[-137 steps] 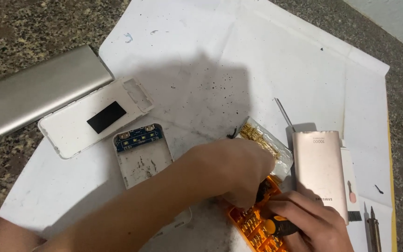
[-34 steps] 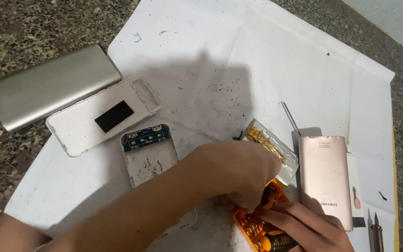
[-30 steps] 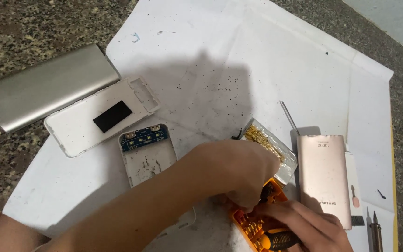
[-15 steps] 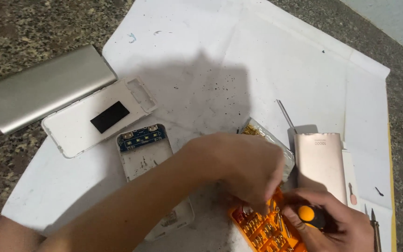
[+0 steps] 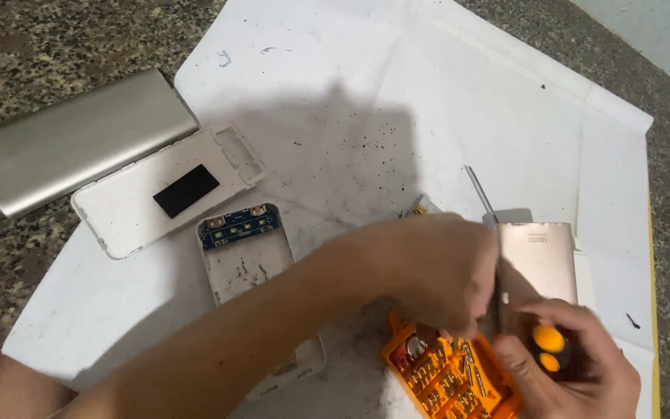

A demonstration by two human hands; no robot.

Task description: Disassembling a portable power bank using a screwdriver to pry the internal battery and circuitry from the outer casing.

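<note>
My right hand point(image 5: 583, 380) grips a black screwdriver point(image 5: 548, 349) with orange spots on its handle, at the lower right. Its thin shaft points up in front of a rose-gold power bank point(image 5: 538, 260). My left hand point(image 5: 436, 271) reaches across from the lower left, its blurred fingertips closed at the shaft. Just below both hands lies an open orange bit case point(image 5: 440, 380) with several bits. The left hand hides a small clear lid with gold parts.
A white paper sheet point(image 5: 443, 101) covers a speckled stone counter point(image 5: 32, 46). On the left are a silver power bank point(image 5: 79, 140), a white cover with a black patch point(image 5: 164, 194) and an opened white power bank showing a blue board point(image 5: 246, 252). A thin metal rod point(image 5: 478, 192) lies behind the rose-gold one.
My right hand has drawn the screwdriver up from the bit case, so its orange-spotted handle shows. My left hand has shifted right to the shaft.
</note>
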